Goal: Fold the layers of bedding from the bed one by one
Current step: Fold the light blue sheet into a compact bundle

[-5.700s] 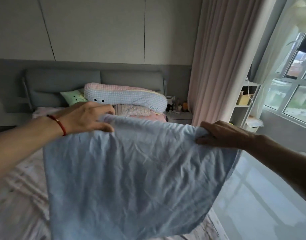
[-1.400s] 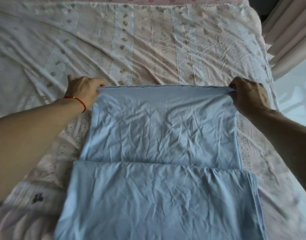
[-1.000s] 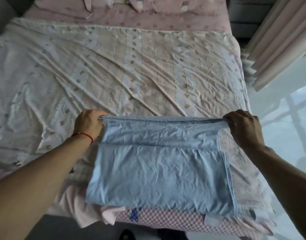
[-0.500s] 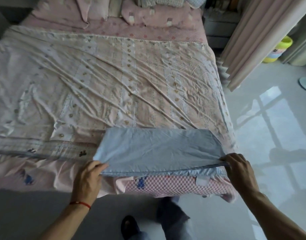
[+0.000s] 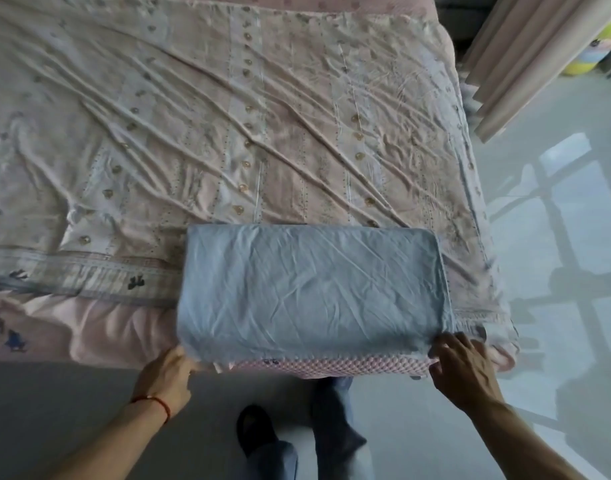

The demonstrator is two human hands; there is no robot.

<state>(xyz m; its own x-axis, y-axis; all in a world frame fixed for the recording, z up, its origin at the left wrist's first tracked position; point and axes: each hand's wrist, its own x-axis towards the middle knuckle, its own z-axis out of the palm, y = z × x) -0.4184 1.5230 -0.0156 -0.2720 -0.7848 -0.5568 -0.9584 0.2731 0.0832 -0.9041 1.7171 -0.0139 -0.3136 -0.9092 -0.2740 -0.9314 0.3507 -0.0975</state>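
Note:
A light blue sheet lies folded into a thick rectangle at the foot edge of the bed, on top of the wrinkled pink patterned cover. My left hand, with a red string at the wrist, has its fingers curled at the sheet's near left corner. My right hand rests at the near right corner with fingers spread and loose. A pink dotted layer shows just under the sheet's near edge.
Pale pink curtains hang at the upper right beside the bed. Shiny light floor runs along the right side. My legs and a dark shoe are below the bed's foot. A yellow round object sits behind the curtain.
Both hands brought the far edge of the blue sheet toward me over the rest and laid it down, making a smaller rectangle. My right fingers have loosened.

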